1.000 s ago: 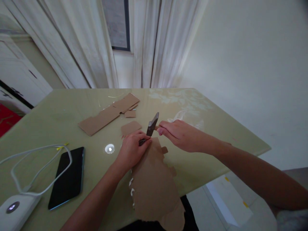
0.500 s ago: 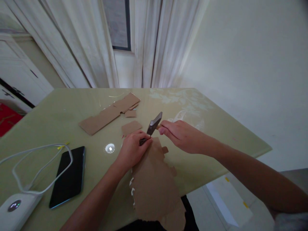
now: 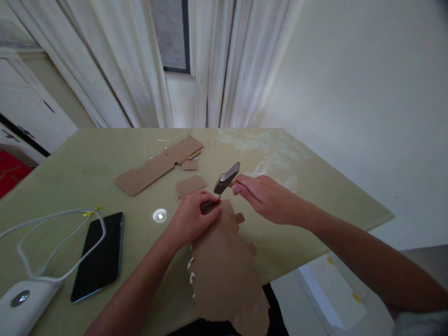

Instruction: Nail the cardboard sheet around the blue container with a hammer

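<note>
- Two hands at work at the near middle of a green table (image 3: 87,172).
- Right hand (image 3: 266,198): fingers clenched round the handle of a grey knife (image 3: 227,177); the blade slants up toward 1 o'clock, its lower tip meeting the far edge of the cardboard sheet.
- Left hand (image 3: 191,219): fingers curled and pressing down on the far end of a ragged cardboard sheet (image 3: 224,266), just at 9 o'clock of the knife tip; whether they pinch the edge or only pin it, I cannot tell.
- Cardboard sheet: lies flat, its near end hanging over the table edge at 6 o'clock.
- Handling note, as a judgement: the left fingertips sit very close to the tip; keeping them to the side of the cut line, the sheet pinned flat and the strokes short should give a clean, safe cut.
- Also present: cardboard offcuts (image 3: 157,165) at 11 o'clock; black phone (image 3: 100,256), white cable (image 3: 56,242) and white charger (image 3: 21,303) toward 8 o'clock.
</note>
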The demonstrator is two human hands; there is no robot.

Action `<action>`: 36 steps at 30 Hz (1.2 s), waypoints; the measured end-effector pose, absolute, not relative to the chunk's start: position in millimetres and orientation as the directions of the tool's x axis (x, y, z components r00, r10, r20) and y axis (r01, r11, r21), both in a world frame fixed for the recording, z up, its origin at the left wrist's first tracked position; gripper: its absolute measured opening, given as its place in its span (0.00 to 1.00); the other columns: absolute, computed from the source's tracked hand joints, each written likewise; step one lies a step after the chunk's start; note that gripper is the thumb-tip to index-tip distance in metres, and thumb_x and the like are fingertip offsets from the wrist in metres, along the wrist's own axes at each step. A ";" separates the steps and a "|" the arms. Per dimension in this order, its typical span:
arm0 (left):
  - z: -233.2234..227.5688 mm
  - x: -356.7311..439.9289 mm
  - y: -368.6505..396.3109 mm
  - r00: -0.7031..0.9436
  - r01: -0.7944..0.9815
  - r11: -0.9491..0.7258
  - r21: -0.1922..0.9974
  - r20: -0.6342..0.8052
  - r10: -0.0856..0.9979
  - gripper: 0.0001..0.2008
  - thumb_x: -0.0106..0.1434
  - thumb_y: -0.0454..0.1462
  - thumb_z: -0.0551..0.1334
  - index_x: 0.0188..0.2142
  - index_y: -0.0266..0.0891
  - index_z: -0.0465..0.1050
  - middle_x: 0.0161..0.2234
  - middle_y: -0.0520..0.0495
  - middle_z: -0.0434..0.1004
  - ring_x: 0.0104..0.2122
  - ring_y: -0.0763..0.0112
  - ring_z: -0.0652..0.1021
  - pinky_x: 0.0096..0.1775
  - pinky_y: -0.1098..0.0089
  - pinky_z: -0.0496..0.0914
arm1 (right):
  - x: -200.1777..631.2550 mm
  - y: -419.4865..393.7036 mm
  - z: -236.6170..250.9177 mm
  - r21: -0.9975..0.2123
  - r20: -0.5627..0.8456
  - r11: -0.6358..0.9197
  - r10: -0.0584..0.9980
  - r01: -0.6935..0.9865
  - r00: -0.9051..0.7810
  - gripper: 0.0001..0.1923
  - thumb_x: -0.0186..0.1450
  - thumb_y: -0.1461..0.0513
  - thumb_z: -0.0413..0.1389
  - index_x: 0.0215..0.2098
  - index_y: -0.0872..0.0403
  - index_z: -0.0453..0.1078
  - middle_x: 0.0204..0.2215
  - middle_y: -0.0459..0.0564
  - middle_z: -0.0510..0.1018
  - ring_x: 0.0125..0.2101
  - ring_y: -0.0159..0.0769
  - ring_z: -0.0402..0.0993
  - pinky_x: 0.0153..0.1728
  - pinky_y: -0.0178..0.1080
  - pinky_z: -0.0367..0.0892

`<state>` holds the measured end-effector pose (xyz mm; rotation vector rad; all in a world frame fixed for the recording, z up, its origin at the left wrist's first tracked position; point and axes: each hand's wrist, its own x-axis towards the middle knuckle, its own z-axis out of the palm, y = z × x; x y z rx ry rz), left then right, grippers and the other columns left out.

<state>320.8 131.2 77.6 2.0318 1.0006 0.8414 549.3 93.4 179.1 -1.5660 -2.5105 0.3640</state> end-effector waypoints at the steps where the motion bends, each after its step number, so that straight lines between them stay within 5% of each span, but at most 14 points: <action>1: 77.0 318.1 131.7 0.502 0.366 -0.448 0.816 0.232 0.833 0.10 0.64 0.38 0.69 0.45 0.43 0.85 0.47 0.46 0.87 0.45 0.60 0.85 0.51 0.62 0.77 | 549.8 93.3 178.6 -0.286 0.005 0.424 0.897 0.859 -0.441 0.20 0.83 0.53 0.39 0.44 0.53 0.68 0.31 0.49 0.78 0.31 0.37 0.72 0.36 0.39 0.55; 7: 66.2 303.4 138.6 0.521 0.305 -0.332 0.893 0.136 0.842 0.18 0.62 0.45 0.73 0.50 0.45 0.84 0.49 0.45 0.87 0.48 0.56 0.85 0.54 0.57 0.77 | 549.7 92.8 178.6 -0.334 0.013 0.411 0.902 0.848 -0.432 0.21 0.83 0.52 0.39 0.45 0.53 0.68 0.32 0.49 0.78 0.32 0.37 0.72 0.37 0.39 0.57; 15: 63.1 304.1 136.5 0.464 0.307 -0.138 0.942 -0.022 0.885 0.22 0.58 0.50 0.76 0.50 0.45 0.85 0.44 0.46 0.89 0.40 0.57 0.86 0.42 0.62 0.80 | 548.2 90.7 175.7 -0.332 -0.005 0.401 0.905 0.854 -0.426 0.20 0.83 0.52 0.40 0.45 0.53 0.68 0.31 0.48 0.77 0.31 0.38 0.72 0.36 0.39 0.57; 31: 63.4 304.3 136.5 0.469 0.296 -0.108 0.949 -0.045 0.882 0.21 0.60 0.50 0.75 0.49 0.44 0.86 0.45 0.45 0.89 0.42 0.55 0.86 0.43 0.61 0.80 | 547.9 88.9 172.6 -0.296 -0.011 0.398 0.908 0.868 -0.420 0.20 0.83 0.53 0.39 0.45 0.53 0.68 0.31 0.49 0.77 0.31 0.38 0.73 0.36 0.39 0.56; 36: 63.4 303.8 137.9 0.477 0.302 -0.143 0.943 -0.020 0.879 0.22 0.60 0.51 0.74 0.50 0.45 0.86 0.49 0.45 0.88 0.46 0.53 0.85 0.51 0.57 0.79 | 551.9 86.4 173.2 -0.335 0.052 0.381 0.921 0.862 -0.386 0.21 0.83 0.53 0.39 0.45 0.54 0.69 0.32 0.49 0.78 0.30 0.38 0.73 0.36 0.39 0.57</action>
